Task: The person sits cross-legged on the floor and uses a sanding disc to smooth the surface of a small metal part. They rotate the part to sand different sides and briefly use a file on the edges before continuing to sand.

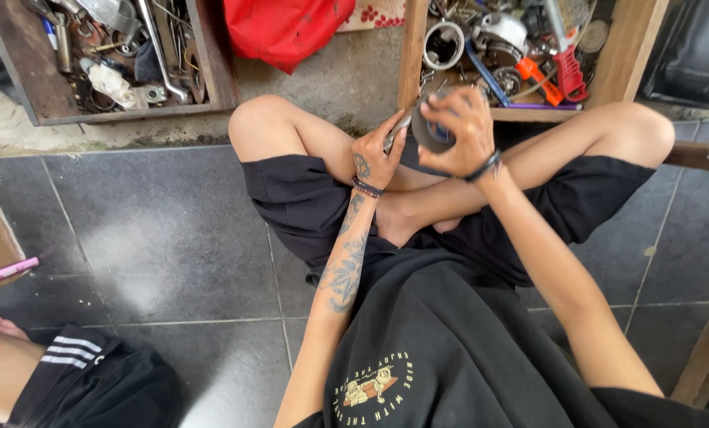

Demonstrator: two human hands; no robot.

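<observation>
Item: round grey metal part (430, 131), disc-like, held above our crossed legs, just in front of the right-hand wooden crate (628, 59).

Right hand (459, 131): fingers curled around the grey part from above, closed on it; dark band at the wrist.

Left hand (377, 154): closed on a slim metal tool (398, 131), its tip set against the edge of the grey part; we cannot tell what kind of tool it is, possibly a screwdriver or punch. Beaded bracelet at the wrist, tattoos along the forearm.

Right-hand wooden crate: loose metal parts, a ring-shaped piece, a red-handled tool (568, 71), blue and orange items.

Left wooden crate (212, 67): wrenches, sockets, mixed hardware.

Red cloth (283, 28): between the two crates, on concrete.

Floor (156, 230): dark grey tiles; we sit cross-legged in black shorts.

Lower left: another person's leg in black shorts with white stripes (77, 372); a pink marker (6, 272) on a wooden edge nearby.
</observation>
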